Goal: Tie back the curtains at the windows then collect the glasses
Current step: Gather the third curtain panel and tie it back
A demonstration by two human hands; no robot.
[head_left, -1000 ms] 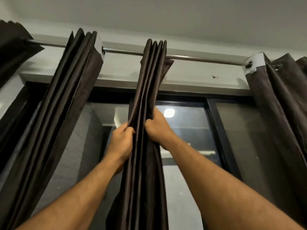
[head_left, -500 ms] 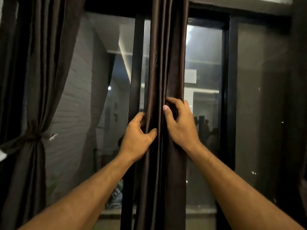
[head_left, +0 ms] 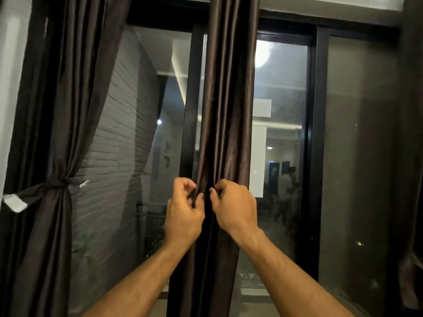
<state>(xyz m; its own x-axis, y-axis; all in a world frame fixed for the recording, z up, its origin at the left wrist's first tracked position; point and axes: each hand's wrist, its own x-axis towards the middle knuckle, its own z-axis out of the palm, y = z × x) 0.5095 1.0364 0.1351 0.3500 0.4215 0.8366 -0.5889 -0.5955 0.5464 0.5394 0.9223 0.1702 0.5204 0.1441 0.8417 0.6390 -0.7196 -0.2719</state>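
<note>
1. Middle curtain [head_left: 230, 92]: dark brown, gathered into a narrow vertical bundle, hanging in front of the black window frame [head_left: 312, 143] at scene centre. It runs from the top edge to the bottom edge of the view.
2. Left hand [head_left: 184, 213]: on the left side of the bundle, back of hand toward the camera. Fingers curled, thumb and fingertips pinching a fold at the bundle's left edge.
3. Right hand [head_left: 235, 208]: on the right side of the bundle, level with the left hand. Fingers curled inward, tips dug into the folds, gripping fabric.
4. Cloth vs fingers: a dark vertical fold sits between the two hands, which are close together but not touching. Curtain continues above the fingers and below, between the forearms.
5. Left curtain [head_left: 61, 110]: same fabric, far left of the scene, already cinched at mid-height by a tieback [head_left: 53, 184] knotted around it. A white tag [head_left: 13, 202] hangs at the tieback's left end, a smaller white scrap just right of the knot.
6. Right edge: another strip of dark curtain, mostly out of frame.
7. Glass [head_left: 281, 110]: shows a reflected ceiling light and a lit interior; brick-pattern wall visible through the left pane.
</note>
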